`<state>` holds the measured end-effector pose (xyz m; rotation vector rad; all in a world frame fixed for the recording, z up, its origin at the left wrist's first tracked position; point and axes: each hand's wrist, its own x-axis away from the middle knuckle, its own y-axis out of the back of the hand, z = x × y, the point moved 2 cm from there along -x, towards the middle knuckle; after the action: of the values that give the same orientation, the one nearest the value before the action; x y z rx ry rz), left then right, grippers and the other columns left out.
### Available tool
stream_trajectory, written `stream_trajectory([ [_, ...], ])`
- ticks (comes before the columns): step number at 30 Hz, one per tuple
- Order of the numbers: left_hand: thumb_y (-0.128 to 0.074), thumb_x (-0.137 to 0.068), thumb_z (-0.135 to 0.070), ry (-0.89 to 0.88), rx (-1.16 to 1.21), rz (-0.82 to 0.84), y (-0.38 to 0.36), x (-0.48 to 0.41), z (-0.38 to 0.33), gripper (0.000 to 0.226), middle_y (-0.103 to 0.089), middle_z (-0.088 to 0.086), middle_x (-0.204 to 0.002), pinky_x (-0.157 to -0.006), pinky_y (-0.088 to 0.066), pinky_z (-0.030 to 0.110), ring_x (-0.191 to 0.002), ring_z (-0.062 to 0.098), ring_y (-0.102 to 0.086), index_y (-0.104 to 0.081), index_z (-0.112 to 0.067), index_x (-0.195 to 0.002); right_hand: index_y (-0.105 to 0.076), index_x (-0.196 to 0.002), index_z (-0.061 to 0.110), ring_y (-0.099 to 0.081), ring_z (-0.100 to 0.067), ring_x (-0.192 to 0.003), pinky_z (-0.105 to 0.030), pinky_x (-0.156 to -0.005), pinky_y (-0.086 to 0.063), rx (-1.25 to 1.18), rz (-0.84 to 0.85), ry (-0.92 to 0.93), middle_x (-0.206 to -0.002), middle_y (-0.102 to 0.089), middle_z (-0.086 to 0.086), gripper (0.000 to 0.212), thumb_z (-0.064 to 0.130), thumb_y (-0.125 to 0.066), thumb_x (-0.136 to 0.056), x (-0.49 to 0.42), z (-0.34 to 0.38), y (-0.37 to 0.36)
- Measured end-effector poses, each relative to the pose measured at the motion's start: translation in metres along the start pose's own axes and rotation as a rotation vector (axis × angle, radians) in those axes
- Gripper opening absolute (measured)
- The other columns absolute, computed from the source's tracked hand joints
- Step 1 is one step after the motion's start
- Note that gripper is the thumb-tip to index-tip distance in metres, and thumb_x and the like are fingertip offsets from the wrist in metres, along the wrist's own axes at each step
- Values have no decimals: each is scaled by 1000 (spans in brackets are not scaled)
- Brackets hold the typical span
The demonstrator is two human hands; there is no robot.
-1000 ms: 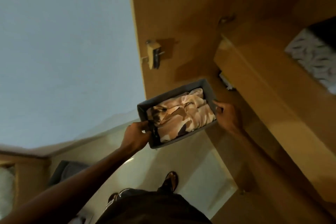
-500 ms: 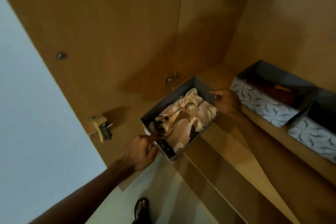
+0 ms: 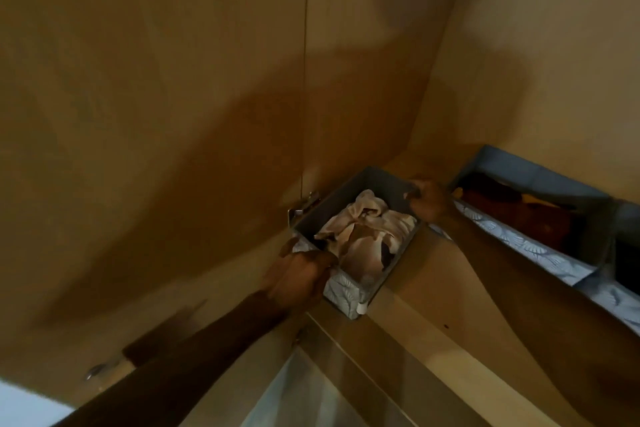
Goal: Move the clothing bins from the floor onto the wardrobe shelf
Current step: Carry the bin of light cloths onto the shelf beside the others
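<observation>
Left hand [image 3: 298,274], centre frame: fingers curled over near rim of grey clothing bin [image 3: 343,291]. Bin, holding beige clothes [image 3: 363,236], sits at left end of wardrobe shelf [image 3: 426,274], near corner overhanging the edge. Right hand [image 3: 429,201] grips far rim. Second bin [image 3: 540,173] on the shelf at right.

Feed dim, warm amber cast throughout. I note a broad soft shadow across the wardrobe panel [image 3: 207,149], centre left. Motion blur smears the left hand [image 3: 298,279] and its forearm [image 3: 207,354]; the bin [image 3: 332,204] reads sharper. Pale bright strip [image 3: 20,406], lower left corner.
</observation>
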<state>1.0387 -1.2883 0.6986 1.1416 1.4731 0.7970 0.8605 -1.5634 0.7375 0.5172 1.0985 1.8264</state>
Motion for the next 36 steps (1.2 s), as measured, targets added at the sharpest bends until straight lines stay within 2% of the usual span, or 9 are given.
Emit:
stream_trajectory([
  [2, -38, -91, -28, 4, -10, 8, -4, -21, 1, 35, -73, 3, -96, -94, -48, 41, -87, 27, -68, -64, -23, -114, -66, -104, -4, -59, -44, -106, -54, -86, -51, -72, 5, -14, -113, -62, -24, 25, 16, -63, -88, 2, -5, -3],
  [4, -49, -87, -21, 0, -37, -41, -9, -36, -1, 30, -74, 2, -90, -85, -53, 39, -79, 26, -70, -63, -26, -114, -64, -118, 5, -51, -36, -123, -48, -97, -48, -169, 17, -18, -133, -53, -16, 37, 24, -69, -86, 18, -4, -2],
  [8, -53, -89, -27, 53, -47, -76, -22, -65, -12, 40, -75, 2, -95, -91, -50, 40, -82, 24, -71, -57, -25, -128, -52, -126, 30, -17, -10, -140, -31, -105, -33, -306, 58, 154, -146, -25, 5, 57, 35, -79, -76, 68, 11, 7],
  [11, -56, -89, -30, 57, -32, -117, -31, -85, -27, 39, -74, 2, -98, -87, -52, 36, -85, 24, -70, -59, -21, -127, -44, -128, 47, -11, 5, -140, -21, -107, -30, -234, 185, 281, -152, -12, 17, 75, 56, -81, -63, 95, 7, 0],
  [15, -64, -85, -28, 42, -13, -149, -42, -91, -29, 41, -71, 9, -108, -87, -53, 40, -96, 30, -66, -62, -16, -124, -48, -139, 21, -20, -19, -146, -42, -109, -41, -45, 115, 254, -161, -13, 1, 94, 72, -67, -62, 94, -12, -18],
  [19, -65, -84, -29, 108, -130, -126, -44, -76, -23, 56, -56, 16, -126, -90, -52, 46, -115, 36, -52, -50, -23, -138, -51, -136, 16, -25, -22, -144, -36, -107, -40, -15, 34, 234, -160, -21, -2, 80, 55, -75, -71, 89, -16, -13],
  [24, -63, -85, -26, 107, -105, -17, -45, -74, -12, 78, -16, 20, -159, -111, -32, 53, -147, 40, -13, -22, -35, -152, -50, -135, 15, -27, -21, -142, -37, -101, -43, 16, 13, 241, -158, -23, -3, 73, 48, -75, -76, 85, -13, -7],
  [30, -54, -87, -35, 76, -4, 102, -57, -108, 1, 88, 14, 8, -163, -113, -30, 53, -148, 31, 16, 6, -43, -151, -49, -135, 10, -32, -26, -141, -42, -99, -47, 141, -62, 217, -156, -25, -6, 72, 51, -70, -79, 61, -23, -9],
  [36, -53, -82, -40, 57, -13, 205, -69, -160, 14, 94, 19, 6, -161, -112, -27, 58, -148, 32, 18, 12, -46, -149, -34, -147, 11, -30, -37, -140, -45, -111, -35, 328, -115, 134, -158, -20, -15, 74, 45, -62, -88, 38, -26, -11],
])
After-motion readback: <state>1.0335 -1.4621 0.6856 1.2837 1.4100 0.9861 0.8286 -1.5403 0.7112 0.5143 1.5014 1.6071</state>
